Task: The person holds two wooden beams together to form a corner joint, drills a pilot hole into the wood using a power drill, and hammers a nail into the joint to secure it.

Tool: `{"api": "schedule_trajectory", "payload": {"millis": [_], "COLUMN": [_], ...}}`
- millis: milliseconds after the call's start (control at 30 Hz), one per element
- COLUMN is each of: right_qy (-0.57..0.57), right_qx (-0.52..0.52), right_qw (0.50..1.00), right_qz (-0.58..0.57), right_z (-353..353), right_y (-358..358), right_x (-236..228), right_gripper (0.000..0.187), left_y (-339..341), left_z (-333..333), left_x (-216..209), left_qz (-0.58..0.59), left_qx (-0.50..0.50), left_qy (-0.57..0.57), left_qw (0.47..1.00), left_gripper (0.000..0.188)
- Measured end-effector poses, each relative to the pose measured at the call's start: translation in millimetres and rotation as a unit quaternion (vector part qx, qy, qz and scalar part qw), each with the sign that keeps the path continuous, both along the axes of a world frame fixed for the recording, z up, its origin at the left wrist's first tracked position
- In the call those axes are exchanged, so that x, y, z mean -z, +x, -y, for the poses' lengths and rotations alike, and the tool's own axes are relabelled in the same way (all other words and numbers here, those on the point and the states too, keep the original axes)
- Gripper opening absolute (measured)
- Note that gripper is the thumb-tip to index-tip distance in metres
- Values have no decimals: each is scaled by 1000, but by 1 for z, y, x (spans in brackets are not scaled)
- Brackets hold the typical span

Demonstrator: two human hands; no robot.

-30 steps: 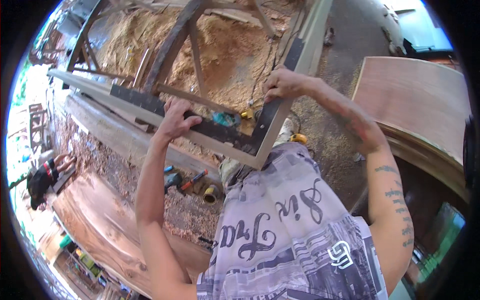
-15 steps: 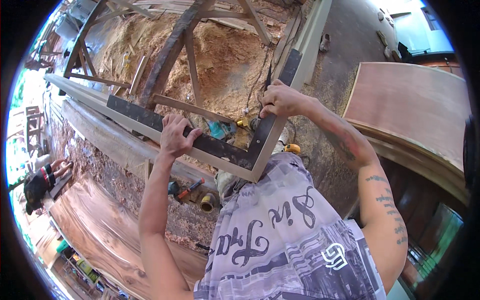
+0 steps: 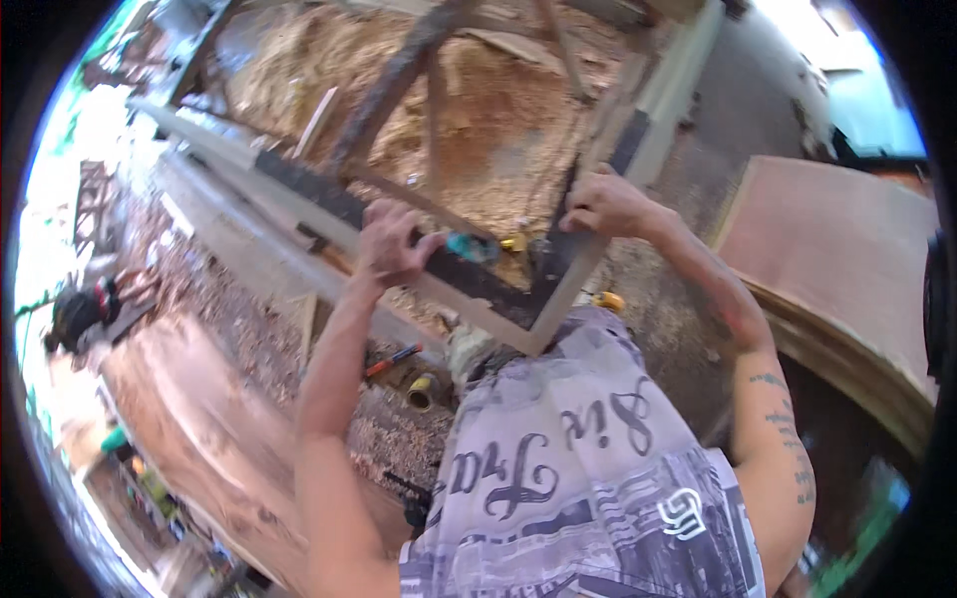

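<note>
A dark L-shaped carpenter's square (image 3: 477,279) lies along the mitred corner of two pale wooden beams (image 3: 480,315), which meet close to my waist. My left hand (image 3: 392,244) is closed over its left arm, fingers across the top and thumb at the inner edge. On its right arm rests my right hand (image 3: 616,207), curled into a fist. A thin dark pointed tool (image 3: 571,181) seems to stick out of that fist, too blurred to name. Below the corner's inner side sits a turquoise power tool (image 3: 472,247) with a yellow part beside it.
Wood shavings surround a dark timber trestle (image 3: 399,80) ahead. Left of my legs lie an orange-handled tool (image 3: 395,360) and a round yellowish can or roll (image 3: 423,391). A broad wood slab (image 3: 204,419) and another person (image 3: 90,314) are left; a flat panel (image 3: 827,219) stands right.
The whole view has shifted, so the scene sits farther right and is more blurred. Both hands keep their places on the square, which stays on the beams.
</note>
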State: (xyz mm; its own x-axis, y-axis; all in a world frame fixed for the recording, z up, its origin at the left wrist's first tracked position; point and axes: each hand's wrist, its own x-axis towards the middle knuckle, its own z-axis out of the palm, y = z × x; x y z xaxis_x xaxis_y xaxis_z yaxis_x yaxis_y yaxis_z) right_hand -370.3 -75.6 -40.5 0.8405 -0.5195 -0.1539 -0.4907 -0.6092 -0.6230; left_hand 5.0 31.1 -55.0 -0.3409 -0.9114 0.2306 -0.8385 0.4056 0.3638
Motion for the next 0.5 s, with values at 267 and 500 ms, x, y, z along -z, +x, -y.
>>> {"api": "schedule_trajectory", "payload": {"millis": [267,500], "right_qy": [9,-7], "right_qx": [22,17], "right_qw": [1000,999], "right_qz": [2,36], "right_z": [-9,-8], "right_y": [-3,-8], "right_x": [-4,-2], "right_gripper": [15,14], "left_y": [0,-7], "left_z": [-6,-5], "left_x": [-4,-4], "left_qz": [13,6], "left_qx": [-28,-27], "left_qy": [31,21], "left_qw": [999,999], "left_gripper": [44,44]}}
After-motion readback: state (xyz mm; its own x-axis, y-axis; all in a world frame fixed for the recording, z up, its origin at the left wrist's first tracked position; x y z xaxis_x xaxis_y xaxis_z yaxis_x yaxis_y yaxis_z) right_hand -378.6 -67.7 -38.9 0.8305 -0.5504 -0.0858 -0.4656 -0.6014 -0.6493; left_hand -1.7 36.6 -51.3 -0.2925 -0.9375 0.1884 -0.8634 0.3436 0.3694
